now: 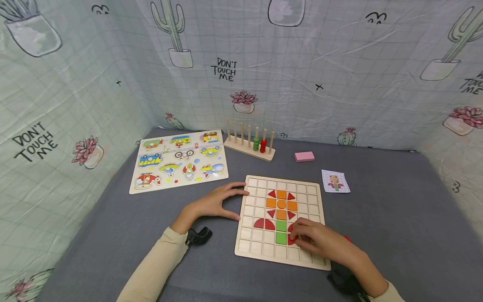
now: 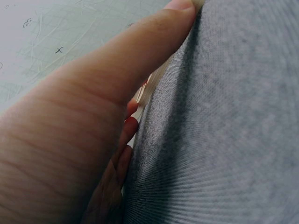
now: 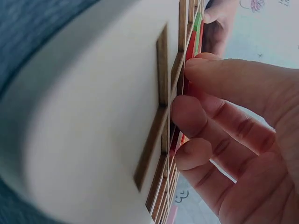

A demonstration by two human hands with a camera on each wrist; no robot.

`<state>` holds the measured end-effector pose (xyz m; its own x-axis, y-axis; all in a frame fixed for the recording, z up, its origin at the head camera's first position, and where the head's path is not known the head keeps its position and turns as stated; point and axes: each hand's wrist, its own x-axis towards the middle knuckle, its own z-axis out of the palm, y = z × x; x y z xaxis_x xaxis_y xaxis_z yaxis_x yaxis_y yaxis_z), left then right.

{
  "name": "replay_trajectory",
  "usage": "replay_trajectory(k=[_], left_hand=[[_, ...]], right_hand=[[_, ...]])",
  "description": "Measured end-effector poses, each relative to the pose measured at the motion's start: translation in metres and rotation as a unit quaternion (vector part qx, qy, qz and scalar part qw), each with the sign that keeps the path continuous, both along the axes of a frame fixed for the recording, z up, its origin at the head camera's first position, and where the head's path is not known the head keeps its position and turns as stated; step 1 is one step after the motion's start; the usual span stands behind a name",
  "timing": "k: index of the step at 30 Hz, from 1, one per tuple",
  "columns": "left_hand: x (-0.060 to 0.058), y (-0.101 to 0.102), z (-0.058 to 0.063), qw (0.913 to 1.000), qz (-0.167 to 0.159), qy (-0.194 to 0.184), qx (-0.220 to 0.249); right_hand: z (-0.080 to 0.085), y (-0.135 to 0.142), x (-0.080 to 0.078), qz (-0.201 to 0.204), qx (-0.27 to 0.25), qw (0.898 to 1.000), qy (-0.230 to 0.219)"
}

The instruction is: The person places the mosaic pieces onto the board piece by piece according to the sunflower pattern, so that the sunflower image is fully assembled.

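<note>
A square wooden grid board (image 1: 253, 245) lies on the grey cloth, with orange squares, an orange circle (image 1: 281, 204), red triangles, green squares (image 1: 281, 238) and red quarter-circle tiles (image 1: 259, 223) in its cells. My left hand (image 1: 216, 204) rests at the board's left edge, thumb and fingers spread apart along it. Over the lower right part of the board, my right hand (image 1: 320, 239) pinches a red tile (image 1: 291, 240) beside the lower green square; fingertips cover part of its outline. Close up in the right wrist view, the thumb (image 3: 224, 77) presses on red at the grid.
A pattern card (image 1: 335, 181) lies right of the board, with a pink block (image 1: 304, 157) behind. Farther back stand a peg rack (image 1: 245, 147) with green and red beads and a vehicle puzzle board (image 1: 179, 161). Something red (image 1: 348, 239) shows behind the right wrist.
</note>
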<state>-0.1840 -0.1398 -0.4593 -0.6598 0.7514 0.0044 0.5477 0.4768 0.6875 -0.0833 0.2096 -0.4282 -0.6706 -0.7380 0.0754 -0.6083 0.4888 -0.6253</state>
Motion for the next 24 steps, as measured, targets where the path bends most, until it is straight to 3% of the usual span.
replay_trajectory(k=[9, 24], left_hand=[[-0.001, -0.001, -0.001, 1.0000, 0.002, -0.002, -0.001], [-0.002, -0.001, -0.003, 1.0000, -0.002, 0.004, 0.001]], right_hand=[[-0.003, 0.006, -0.001, 0.000, -0.027, 1.000, -0.009], [-0.002, 0.052, -0.005, -0.039, -0.066, 0.997, -0.012]])
